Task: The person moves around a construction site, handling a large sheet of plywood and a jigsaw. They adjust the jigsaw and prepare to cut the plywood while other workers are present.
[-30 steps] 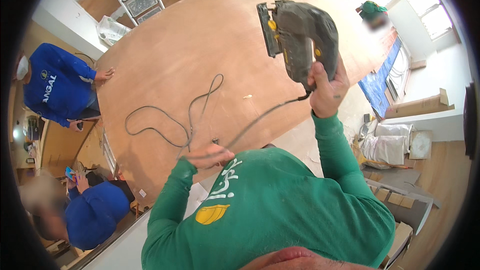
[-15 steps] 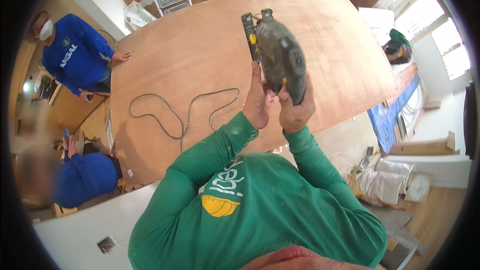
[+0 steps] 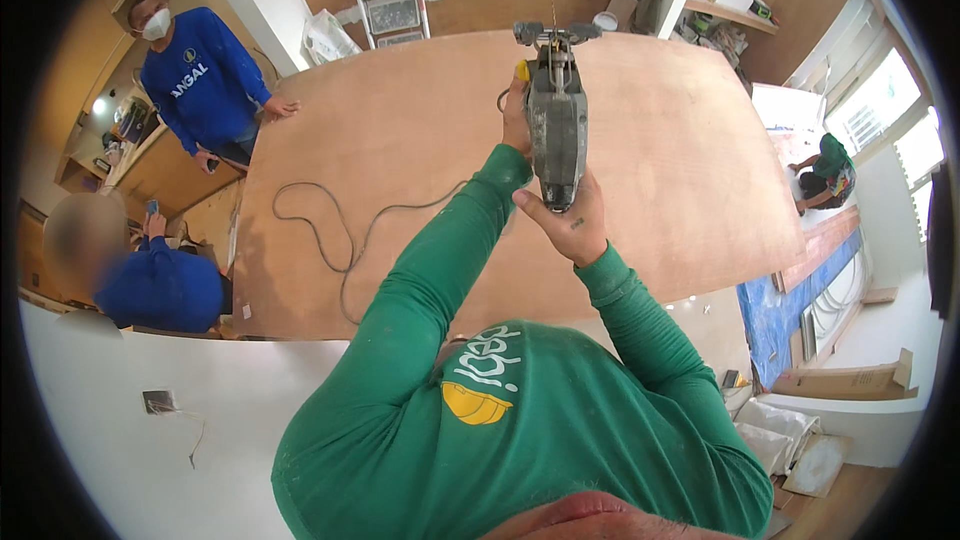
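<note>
A dark, dusty jigsaw point(image 3: 558, 125) is raised in front of me over a large plywood sheet point(image 3: 670, 170). Its shoe and thin blade point away from me, with the front of the tool facing up into view. My left hand point(image 3: 516, 118) is closed round the jigsaw's left side, most of its fingers hidden behind the body. Beneath its rear end my right hand point(image 3: 575, 223) grips it, the thumb lying along the near side. A thin dark cord point(image 3: 345, 265) loops across the sheet to the left of my hands.
A masked person in blue point(image 3: 205, 80) rests a hand on the sheet's left edge. Nearer, another person in blue point(image 3: 165, 285) holds a phone. Someone in green point(image 3: 830, 175) crouches at the far right. A stepladder point(image 3: 391, 0) stands behind the sheet; blue sheeting point(image 3: 765, 315) lies right.
The jigsaw has turned from its side so its blade end points away. My left hand has moved farther up along its body. The view has shifted, too.
</note>
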The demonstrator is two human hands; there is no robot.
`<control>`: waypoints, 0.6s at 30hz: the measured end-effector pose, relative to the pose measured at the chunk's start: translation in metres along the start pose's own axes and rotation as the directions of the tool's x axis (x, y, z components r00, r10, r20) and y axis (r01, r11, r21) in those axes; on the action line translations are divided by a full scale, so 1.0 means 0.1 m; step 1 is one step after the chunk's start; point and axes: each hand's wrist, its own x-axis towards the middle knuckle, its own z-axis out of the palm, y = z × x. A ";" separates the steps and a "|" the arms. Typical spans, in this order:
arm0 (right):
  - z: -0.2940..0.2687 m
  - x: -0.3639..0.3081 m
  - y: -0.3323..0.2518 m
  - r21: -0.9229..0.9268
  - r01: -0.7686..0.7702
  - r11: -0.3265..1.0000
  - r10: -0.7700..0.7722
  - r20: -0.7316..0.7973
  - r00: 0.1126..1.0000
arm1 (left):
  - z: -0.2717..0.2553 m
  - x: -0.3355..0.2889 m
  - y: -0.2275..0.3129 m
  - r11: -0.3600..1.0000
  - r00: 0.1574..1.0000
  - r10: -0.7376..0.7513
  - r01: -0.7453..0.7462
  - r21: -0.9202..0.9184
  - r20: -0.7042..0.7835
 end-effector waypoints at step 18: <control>-0.24 0.06 0.38 0.092 -0.058 0.994 0.058 0.004 0.998 | 0.19 0.29 0.07 0.931 0.971 0.207 -0.159 0.328 -0.117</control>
